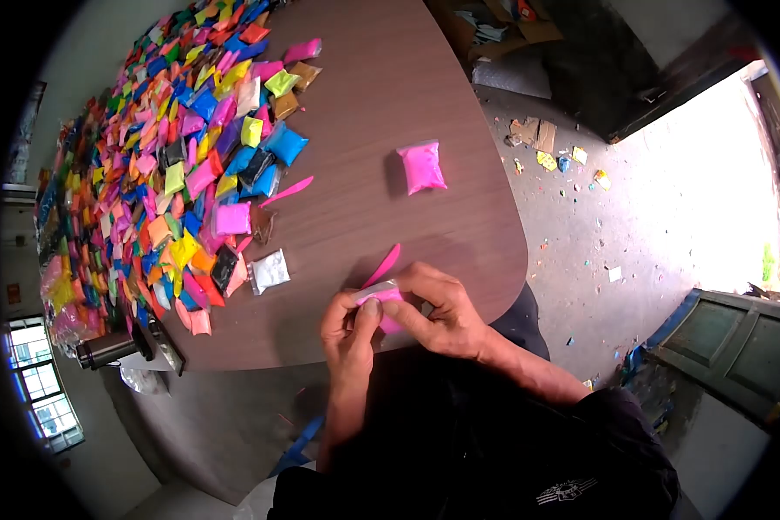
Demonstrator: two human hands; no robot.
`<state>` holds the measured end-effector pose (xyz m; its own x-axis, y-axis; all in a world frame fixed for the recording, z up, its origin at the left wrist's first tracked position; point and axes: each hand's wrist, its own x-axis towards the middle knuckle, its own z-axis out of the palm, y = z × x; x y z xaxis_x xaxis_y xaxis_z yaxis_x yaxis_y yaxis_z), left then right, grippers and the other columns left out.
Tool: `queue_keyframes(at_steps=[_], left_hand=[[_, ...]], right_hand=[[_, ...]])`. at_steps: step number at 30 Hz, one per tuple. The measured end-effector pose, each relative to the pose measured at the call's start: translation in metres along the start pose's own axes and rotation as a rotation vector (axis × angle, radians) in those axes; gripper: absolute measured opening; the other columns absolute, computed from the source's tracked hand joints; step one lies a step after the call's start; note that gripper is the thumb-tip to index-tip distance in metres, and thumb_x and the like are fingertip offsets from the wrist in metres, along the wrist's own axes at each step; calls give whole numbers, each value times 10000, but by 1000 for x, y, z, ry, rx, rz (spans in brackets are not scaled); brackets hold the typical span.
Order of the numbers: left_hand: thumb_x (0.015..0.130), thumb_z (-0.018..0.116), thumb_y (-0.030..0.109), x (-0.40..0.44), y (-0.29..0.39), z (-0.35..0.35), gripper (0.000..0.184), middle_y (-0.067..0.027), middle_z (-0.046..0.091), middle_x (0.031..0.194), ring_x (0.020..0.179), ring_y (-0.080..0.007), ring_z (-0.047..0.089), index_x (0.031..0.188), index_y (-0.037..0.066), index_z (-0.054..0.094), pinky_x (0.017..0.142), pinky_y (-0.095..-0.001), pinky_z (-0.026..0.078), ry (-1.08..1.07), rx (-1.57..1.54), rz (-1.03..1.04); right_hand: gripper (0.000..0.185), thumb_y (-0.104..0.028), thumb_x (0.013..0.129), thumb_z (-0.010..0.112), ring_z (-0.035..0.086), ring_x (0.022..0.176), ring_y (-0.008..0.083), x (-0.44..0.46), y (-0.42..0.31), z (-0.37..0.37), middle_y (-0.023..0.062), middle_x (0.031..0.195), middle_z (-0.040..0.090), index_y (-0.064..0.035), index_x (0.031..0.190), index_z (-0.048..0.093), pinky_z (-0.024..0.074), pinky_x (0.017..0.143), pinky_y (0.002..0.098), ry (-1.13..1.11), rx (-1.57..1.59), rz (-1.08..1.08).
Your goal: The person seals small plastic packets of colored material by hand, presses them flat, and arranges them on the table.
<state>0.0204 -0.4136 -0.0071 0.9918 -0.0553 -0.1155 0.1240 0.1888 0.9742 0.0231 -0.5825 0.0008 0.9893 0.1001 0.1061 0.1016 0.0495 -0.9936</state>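
Pink clay-like packet (pixel 391 326) sits between both hands at the table's (pixel 355 113) near edge. Left hand (pixel 352 334) and right hand (pixel 446 316) each pinch it near its clear upper strip. Pink plastic knife (pixel 381 266) lies just beyond the fingers.

A small, bright pink, soft-looking packet with a clear plastic film wrapper (pixel 391 326) is held between the left hand (pixel 350 331) and the right hand (pixel 446 314), at the near edge of the table (pixel 338 156). A pale, flat strip of the wrapper runs along its far side, slanting so that its right end lies farther off than its left. The left thumb presses on the packet; the right hand grips its right side. Fingers cover much of it, so whether it is sealed or torn cannot be told.
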Motion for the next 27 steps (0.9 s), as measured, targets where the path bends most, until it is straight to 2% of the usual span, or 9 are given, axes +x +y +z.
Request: queue_keyframes(at_steps=[5, 7, 11, 15, 18, 23, 27], left_hand=[[994, 662, 111, 0, -3, 2, 87, 28, 598, 854, 731, -30, 486, 1005, 26, 648, 626, -203, 384, 32, -28, 48], [999, 654, 101, -1, 1, 0, 86, 28, 600, 865, 744, -32, 490, 1014, 17, 646, 640, -206, 391, -29, 17, 23], [1003, 648, 95, -1, 12, 10, 86, 28, 601, 866, 748, -32, 496, 1021, 11, 645, 654, -205, 396, 11, -13, -63], [1006, 648, 101, 2, -3, -1, 92, 34, 599, 847, 737, -19, 496, 1017, 10, 644, 634, -203, 387, 14, 33, 5], [1008, 647, 103, 0, -5, -2, 94, 40, 596, 836, 717, -13, 487, 1013, 9, 644, 616, -201, 376, 10, 23, 31], [1006, 652, 107, 0, 1, 3, 98, 44, 586, 830, 692, -12, 465, 1009, 10, 640, 605, -198, 360, 8, 47, 43], [1007, 645, 102, -2, 15, 13, 93, 43, 575, 821, 693, -15, 460, 1004, 10, 630, 594, -202, 355, -23, 70, -66]], right_hand=[[168, -83, 950, 694, 638, 843, 242, 1, 0, 0, 127, 956, 650, 3, 1094, 711, 510, 740, 344, 16, 24, -9], [165, -82, 953, 690, 639, 849, 244, 1, 3, 0, 128, 958, 651, 7, 1091, 710, 510, 740, 345, 28, 48, -25], [154, -64, 948, 691, 639, 857, 243, -1, 9, 0, 131, 958, 654, 15, 1079, 709, 509, 742, 344, 45, 41, -38], [148, -43, 935, 699, 636, 845, 235, -2, 12, 4, 125, 952, 653, 14, 1070, 714, 504, 730, 343, 58, 23, -98], [146, -36, 931, 698, 635, 835, 229, -2, 1, 3, 121, 948, 654, 12, 1068, 716, 505, 727, 344, 48, 18, 7], [160, -28, 927, 697, 638, 835, 225, -2, 6, 1, 121, 951, 658, 10, 1081, 719, 509, 731, 344, 65, -4, -45], [161, -27, 930, 694, 639, 836, 227, -3, 14, 1, 121, 955, 660, 10, 1085, 718, 509, 731, 344, 100, 10, -88]])
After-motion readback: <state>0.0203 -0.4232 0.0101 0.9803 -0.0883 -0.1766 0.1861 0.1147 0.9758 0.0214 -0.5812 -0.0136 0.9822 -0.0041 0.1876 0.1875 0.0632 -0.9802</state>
